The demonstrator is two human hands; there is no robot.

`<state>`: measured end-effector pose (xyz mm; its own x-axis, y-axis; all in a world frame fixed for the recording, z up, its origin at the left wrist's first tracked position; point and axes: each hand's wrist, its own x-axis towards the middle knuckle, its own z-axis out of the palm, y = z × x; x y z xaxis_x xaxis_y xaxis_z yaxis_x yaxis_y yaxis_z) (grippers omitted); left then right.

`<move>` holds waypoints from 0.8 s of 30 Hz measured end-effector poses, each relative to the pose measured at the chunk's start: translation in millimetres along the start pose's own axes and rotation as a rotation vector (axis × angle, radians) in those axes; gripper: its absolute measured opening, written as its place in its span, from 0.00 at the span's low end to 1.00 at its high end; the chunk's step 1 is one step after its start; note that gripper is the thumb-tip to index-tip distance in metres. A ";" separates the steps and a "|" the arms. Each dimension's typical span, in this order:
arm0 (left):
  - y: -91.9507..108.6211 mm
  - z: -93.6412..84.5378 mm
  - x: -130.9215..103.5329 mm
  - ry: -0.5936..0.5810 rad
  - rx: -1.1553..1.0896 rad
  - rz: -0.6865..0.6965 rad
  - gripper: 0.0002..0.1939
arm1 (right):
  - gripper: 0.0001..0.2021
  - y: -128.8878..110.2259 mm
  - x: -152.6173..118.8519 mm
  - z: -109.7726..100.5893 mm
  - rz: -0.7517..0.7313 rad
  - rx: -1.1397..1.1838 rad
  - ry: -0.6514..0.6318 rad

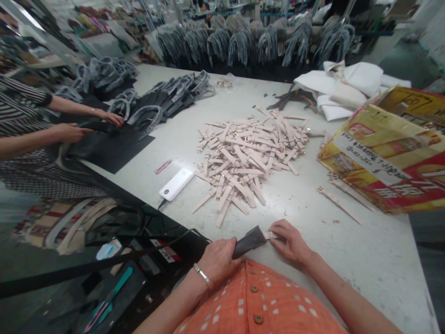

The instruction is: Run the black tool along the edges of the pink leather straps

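My left hand [219, 260] is wrapped round the handle of a black hand-held tool with a wide, blocky head [250, 242]; its exact kind cannot be made out. Against the tool's front, my right hand [291, 242] pinches a small pale strap [271, 235], most of it hidden by the fingers. Both hands are low over the table edge, close to my body. Beyond them spreads a heap of pale pink straps with gold-coloured buckles [243, 157]. Two more buckled straps [340, 204] lie apart at the right.
A white power bank [176, 183] with a cable and a pink-handled tool [163, 166] lie left of the heap. A yellow and red carton [385, 157] stands at the right. On the left, a co-worker's hands [113, 118] handle black pieces with wrapped handles [146, 118].
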<state>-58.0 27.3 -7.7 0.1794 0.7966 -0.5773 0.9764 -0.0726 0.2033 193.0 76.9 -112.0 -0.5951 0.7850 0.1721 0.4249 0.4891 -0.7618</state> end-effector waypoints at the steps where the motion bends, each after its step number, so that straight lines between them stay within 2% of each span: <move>1: -0.2 0.0 0.4 -0.002 0.001 0.001 0.13 | 0.08 1.1 -0.5 0.9 0.002 0.003 0.016; 13: 6.3 -3.2 -1.1 -0.008 0.022 0.033 0.14 | 0.12 6.1 -16.3 0.3 -0.026 -0.158 0.080; 24: 34.4 -7.8 20.7 -0.015 0.018 0.091 0.16 | 0.13 7.9 -16.0 -6.2 -0.047 -0.037 -0.030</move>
<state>-21.6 46.0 -6.5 0.2693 0.7774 -0.5685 0.9580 -0.1555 0.2411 210.0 70.6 -116.8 -0.6350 0.7492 0.1884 0.4204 0.5397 -0.7294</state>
